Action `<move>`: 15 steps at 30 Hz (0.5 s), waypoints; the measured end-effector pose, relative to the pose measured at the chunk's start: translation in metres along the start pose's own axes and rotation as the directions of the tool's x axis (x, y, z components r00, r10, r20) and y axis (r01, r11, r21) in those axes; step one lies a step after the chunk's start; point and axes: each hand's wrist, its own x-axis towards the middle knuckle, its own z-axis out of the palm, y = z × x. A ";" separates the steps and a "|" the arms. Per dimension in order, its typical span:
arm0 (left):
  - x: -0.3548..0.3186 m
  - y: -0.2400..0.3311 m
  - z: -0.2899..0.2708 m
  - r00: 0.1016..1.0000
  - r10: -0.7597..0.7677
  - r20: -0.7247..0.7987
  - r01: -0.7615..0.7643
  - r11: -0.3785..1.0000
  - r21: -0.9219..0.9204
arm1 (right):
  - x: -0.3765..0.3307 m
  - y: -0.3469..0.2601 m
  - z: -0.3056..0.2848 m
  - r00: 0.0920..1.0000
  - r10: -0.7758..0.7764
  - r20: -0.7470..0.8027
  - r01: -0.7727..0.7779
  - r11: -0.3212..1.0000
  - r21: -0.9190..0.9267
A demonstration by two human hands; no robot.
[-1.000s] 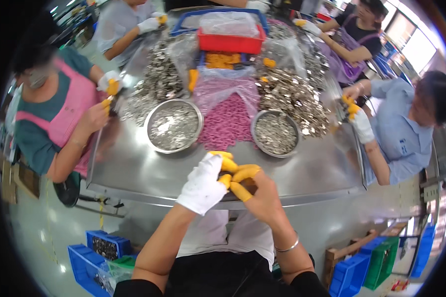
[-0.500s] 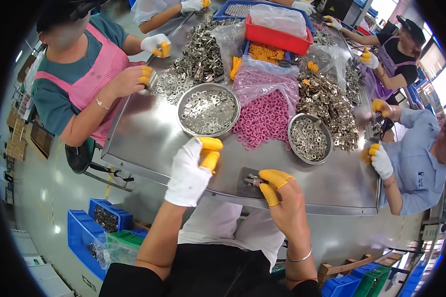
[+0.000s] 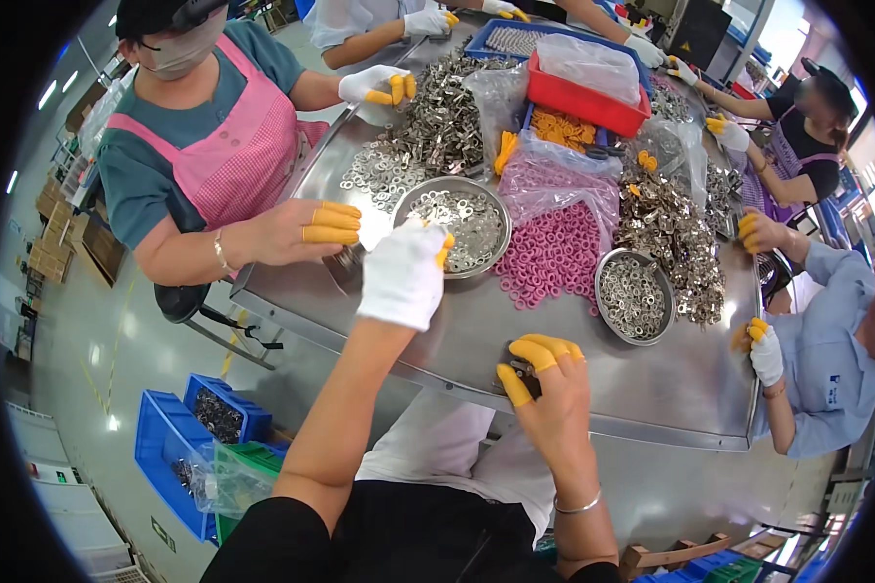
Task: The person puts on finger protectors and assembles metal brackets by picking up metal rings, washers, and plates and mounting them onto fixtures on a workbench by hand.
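Note:
My left hand (image 3: 405, 277), in a white glove with yellow finger covers, reaches over the near left rim of a steel bowl (image 3: 505, 248) of flat silver washers (image 3: 462, 222). Its fingers are bent and mostly hidden behind the glove; what they may hold is out of sight. My right hand (image 3: 551, 389), bare with yellow finger covers, is closed at the table's front edge around a small dark metal piece (image 3: 523, 368), largely covered by the fingers. Between and beyond both hands lies a heap of pink rings (image 3: 552, 255).
A smaller bowl (image 3: 667, 319) of washers stands to the right. Heaps of metal clips (image 3: 666, 228), a red tray (image 3: 593, 101) and plastic bags lie farther back. A co-worker's hand (image 3: 306, 231) is close to my left hand; others work around the steel table (image 3: 651, 389).
My left hand has moved forward to the larger bowl. My right hand has closed over the dark square plate and metal piece, which showed before. The co-worker's hand at left has come nearer; the view has shifted.

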 end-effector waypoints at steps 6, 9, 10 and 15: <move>0.029 0.000 0.013 0.998 -0.049 0.030 0.037 0.942 0.334 | -0.017 0.045 -0.035 0.977 0.133 -0.165 -0.144 0.988 -0.056; 0.029 0.002 0.019 0.999 -0.039 0.018 0.034 0.976 0.213 | -0.017 0.071 -0.050 0.933 0.083 -0.351 -0.265 0.818 -0.510; 0.025 0.002 0.012 0.999 -0.042 -0.006 0.042 0.994 0.105 | -0.014 0.074 -0.047 0.945 0.097 -0.313 -0.253 0.823 -0.508; 0.015 -0.024 -0.019 0.983 -0.170 -0.075 0.150 0.964 -0.218 | 0.001 0.081 -0.037 0.972 0.128 -0.199 -0.203 0.882 -0.425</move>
